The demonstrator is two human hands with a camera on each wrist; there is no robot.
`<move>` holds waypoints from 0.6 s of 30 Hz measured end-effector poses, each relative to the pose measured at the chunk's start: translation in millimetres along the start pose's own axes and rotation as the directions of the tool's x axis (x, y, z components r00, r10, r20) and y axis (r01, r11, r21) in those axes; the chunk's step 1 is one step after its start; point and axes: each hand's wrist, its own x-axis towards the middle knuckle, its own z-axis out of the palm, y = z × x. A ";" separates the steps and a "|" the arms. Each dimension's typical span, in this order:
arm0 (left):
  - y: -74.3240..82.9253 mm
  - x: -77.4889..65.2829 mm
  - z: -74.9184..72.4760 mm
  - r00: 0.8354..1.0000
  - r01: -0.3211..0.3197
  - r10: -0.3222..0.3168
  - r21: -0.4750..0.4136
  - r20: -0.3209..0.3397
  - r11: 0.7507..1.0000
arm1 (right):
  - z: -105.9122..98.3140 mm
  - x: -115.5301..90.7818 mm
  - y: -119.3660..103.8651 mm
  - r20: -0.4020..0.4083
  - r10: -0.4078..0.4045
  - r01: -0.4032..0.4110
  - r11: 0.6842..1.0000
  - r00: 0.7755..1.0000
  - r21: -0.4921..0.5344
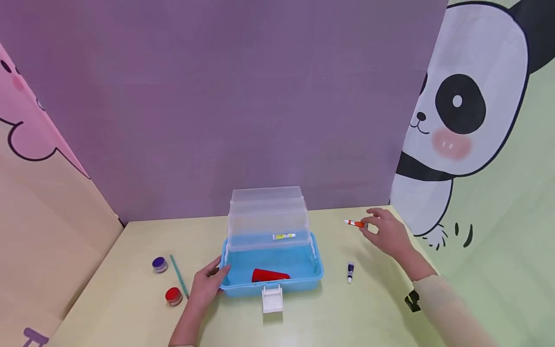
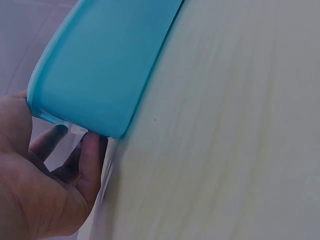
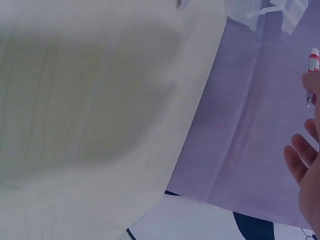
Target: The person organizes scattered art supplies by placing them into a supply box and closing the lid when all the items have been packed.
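My left hand (image 1: 205, 285) grips the left wall of a blue plastic box (image 1: 319, 270), thumb over the rim and fingers at the outer side. In the left wrist view, the fingers (image 2: 90, 165) curl against the end of that box. Its clear lid (image 1: 266, 212) stands raised, with a yellow paint tube (image 1: 284, 236) in front of it. Inside the box lies a red cup-like piece (image 1: 269, 275). Above the right part of the table, my right hand (image 1: 388, 233) pinches an orange paint tube (image 1: 355, 223) with a white cap, its other fingers loosely spread.
A dark blue paint tube (image 1: 350, 272) lies right of the box. To the left are a purple-lidded jar (image 1: 160, 264), a red-lidded jar (image 1: 173, 296) and a thin teal brush (image 1: 178, 274). A white latch (image 1: 272, 300) hangs at the box front. Behind the table rises a purple wall (image 1: 208, 106).
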 end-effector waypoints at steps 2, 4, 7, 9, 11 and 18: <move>-0.5 -2.0 -0.5 1.000 0.004 -0.004 -0.004 -0.003 1.000 | 1.5 1.4 -3.2 -0.007 -0.006 0.006 1.000 1.000 0.006; -0.6 -2.7 -0.6 1.000 0.000 0.000 -0.009 -0.004 1.000 | 2.3 3.6 -6.4 -0.019 -0.012 0.012 1.000 1.000 0.015; -0.9 -2.6 -0.6 1.000 -0.008 0.008 -0.005 0.002 1.000 | 3.6 8.2 -11.1 -0.033 -0.026 0.027 0.999 0.999 0.025; -1.2 -2.1 -1.0 1.000 -0.010 0.010 -0.004 0.005 1.000 | 4.7 12.9 -14.7 -0.037 -0.033 0.034 0.999 0.999 0.034; -0.8 -1.8 -1.5 1.000 -0.012 0.012 -0.003 0.006 1.000 | 6.7 18.0 -18.1 -0.036 -0.032 0.033 0.999 0.999 0.039; -1.3 -4.3 -2.4 1.000 -0.015 0.015 0.002 0.006 1.000 | 15.7 28.5 -34.0 -0.015 -0.002 0.003 0.997 1.000 0.074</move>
